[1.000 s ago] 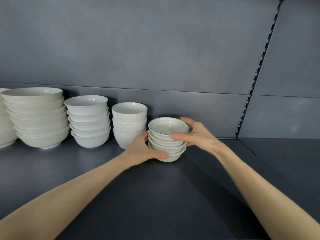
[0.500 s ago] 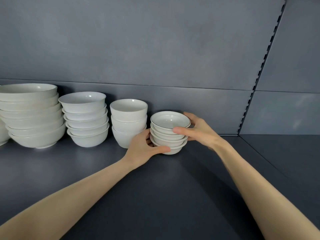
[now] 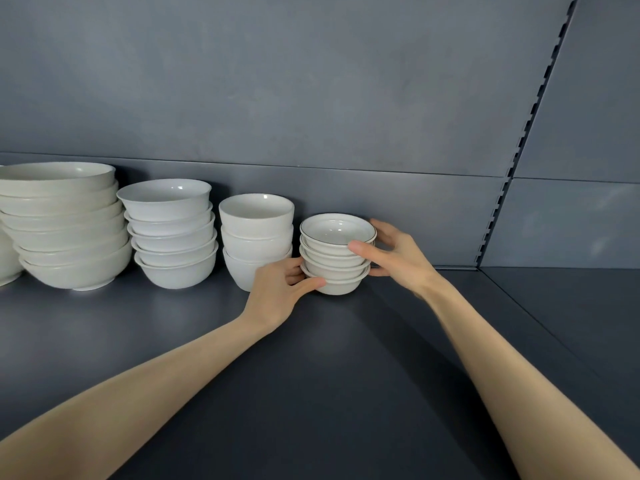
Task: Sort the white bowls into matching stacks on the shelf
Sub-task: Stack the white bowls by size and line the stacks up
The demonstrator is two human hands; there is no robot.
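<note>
Nearest, two bare forearms (image 3: 194,372) coming in from the bottom corners over the dark grey shelf (image 3: 329,393).

Further in, left hand (image 3: 277,289) at the lower left side of a stack of small dark-rimmed bowls (image 3: 332,270). Thumb laid across the front of the lowest bowl, fingers (image 3: 294,271) curled into the narrow gap on the stack's left side, clamped on it.

On the opposite side, right hand (image 3: 398,258), set higher. Thumb pressed to the front just below the top bowl's rim, fingers (image 3: 384,226) wrapped round the right and far side, likewise clamped on the stack.

Between both hands, that small stack upright and nested evenly, foot down at the shelf surface, close to the back of the shelf. Thin dark line visible round the top rim.

Just beside it to the left, a stack of deep bowls (image 3: 256,233), three high, lower part hidden behind the left hand. Whether touching the small stack, cannot tell.

Next to the left, a stack of medium bowls (image 3: 171,237), five high. Then a stack of large bowls (image 3: 65,230), tallest and widest. At the left edge, part of another white bowl (image 3: 7,268), cut off.

Behind everything, a grey back panel (image 3: 311,98), and to the right a slotted upright (image 3: 533,116) running up at a slant.
</note>
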